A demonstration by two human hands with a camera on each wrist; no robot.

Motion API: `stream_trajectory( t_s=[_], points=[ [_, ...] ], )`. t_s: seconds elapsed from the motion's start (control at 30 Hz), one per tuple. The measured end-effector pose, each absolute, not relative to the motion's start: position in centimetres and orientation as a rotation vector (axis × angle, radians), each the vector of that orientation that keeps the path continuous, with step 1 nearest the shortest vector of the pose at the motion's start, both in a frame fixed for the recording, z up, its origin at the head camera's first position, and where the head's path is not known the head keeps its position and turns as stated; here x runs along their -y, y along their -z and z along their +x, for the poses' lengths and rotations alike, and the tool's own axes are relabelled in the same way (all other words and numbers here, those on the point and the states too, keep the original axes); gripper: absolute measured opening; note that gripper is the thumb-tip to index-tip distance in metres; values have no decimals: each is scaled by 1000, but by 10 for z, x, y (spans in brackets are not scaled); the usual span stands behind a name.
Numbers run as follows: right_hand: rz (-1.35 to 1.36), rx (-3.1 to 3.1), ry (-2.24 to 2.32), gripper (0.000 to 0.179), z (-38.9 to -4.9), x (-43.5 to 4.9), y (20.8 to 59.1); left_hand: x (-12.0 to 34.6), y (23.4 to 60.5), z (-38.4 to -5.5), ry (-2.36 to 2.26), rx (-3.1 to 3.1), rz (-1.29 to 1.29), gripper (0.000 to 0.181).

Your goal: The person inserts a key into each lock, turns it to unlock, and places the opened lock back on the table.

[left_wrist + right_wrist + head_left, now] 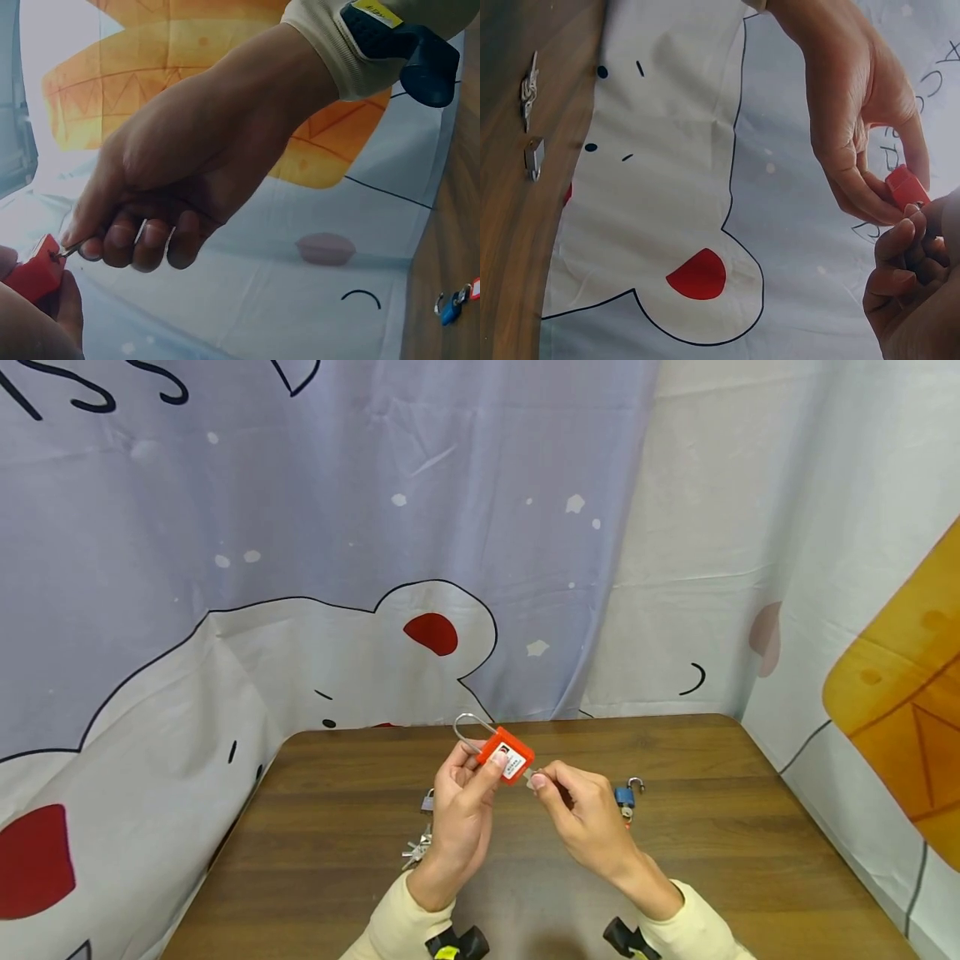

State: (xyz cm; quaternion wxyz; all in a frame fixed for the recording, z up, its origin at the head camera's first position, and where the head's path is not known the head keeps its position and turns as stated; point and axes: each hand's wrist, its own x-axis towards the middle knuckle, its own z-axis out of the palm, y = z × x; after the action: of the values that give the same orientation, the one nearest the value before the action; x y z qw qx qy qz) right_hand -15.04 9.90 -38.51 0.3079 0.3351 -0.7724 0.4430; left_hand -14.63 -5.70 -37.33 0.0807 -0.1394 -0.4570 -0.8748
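In the head view my left hand (459, 814) holds a red padlock (507, 755) with a white label, thumb across its face. Its long silver shackle (459, 723) points up and to the left. My right hand (588, 817) pinches a small key (73, 249) between thumb and finger. The left wrist view shows the key's tip at the keyhole in the padlock's end face. Both hands are raised above the table. From the right wrist side, fingers partly cover the red padlock (905, 185).
On the wooden table (360, 785), a blue padlock (624, 797) with its shackle swung open lies right of my hands, a key and red tag attached. A small silver padlock (427, 802) and a bunch of keys (417, 850) lie left. A printed curtain (337, 527) hangs behind.
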Motion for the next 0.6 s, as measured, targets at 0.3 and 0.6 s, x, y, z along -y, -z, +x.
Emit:
stream_trajectory(
  t_s=[0.3, 0.6],
  points=[
    [896, 2061, -1284, 25, -151, -99, 387, 53, 376, -144, 2597, 1397, -443, 21],
    [1063, 2009, -2019, 32, -151, -99, 385, 54, 376, -145, 2503, 1461, -485, 24]
  ],
)
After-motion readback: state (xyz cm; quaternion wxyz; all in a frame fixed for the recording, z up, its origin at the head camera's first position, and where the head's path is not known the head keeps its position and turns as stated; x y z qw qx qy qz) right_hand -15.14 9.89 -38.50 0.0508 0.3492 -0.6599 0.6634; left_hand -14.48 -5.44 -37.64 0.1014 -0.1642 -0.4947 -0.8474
